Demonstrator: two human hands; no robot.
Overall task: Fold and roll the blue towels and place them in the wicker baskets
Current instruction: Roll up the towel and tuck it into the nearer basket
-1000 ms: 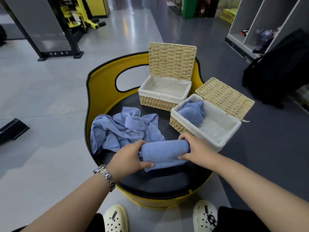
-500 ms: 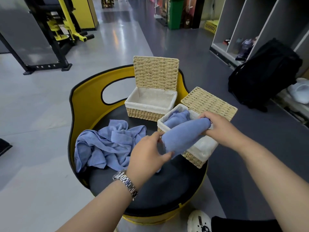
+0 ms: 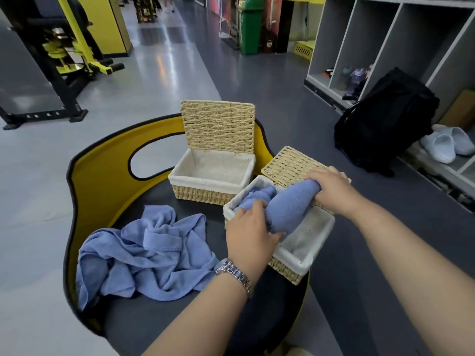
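Head view: showed both forearms reaching forward over a round black seat with a yellow backrest (image 3: 102, 176). Left hand (image 3: 250, 233), steel watch (image 3: 235, 274) on the wrist, lay knuckles up at the near end of a rolled blue towel (image 3: 288, 209), fingers (image 3: 276, 236) curled round that end. Right hand (image 3: 331, 186) gripped the far end, fingers wrapped over it and bunching the cloth. Held the roll slanted, far end higher, over the near wicker basket (image 3: 295, 272), low enough to sit partly inside its white lining; could not tell whether it touched the bottom. Counted two wicker baskets, both with lids up: the near one on the right edge of the seat, and a far wicker basket (image 3: 203, 195) just beside it toward the backrest, showing only its white lining. Counted two rolled towels: the one in the hands and a second rolled towel (image 3: 257, 195) lying in the near basket's far corner, touching the held roll. Counted one loose heap of crumpled blue towels (image 3: 144, 255) on the left of the seat; number of towels in the heap not readable. Beyond, on the right: a black bag (image 3: 385, 119) on the floor against grey open shelving (image 3: 385, 34), and two pale slippers (image 3: 447, 143) beside it.
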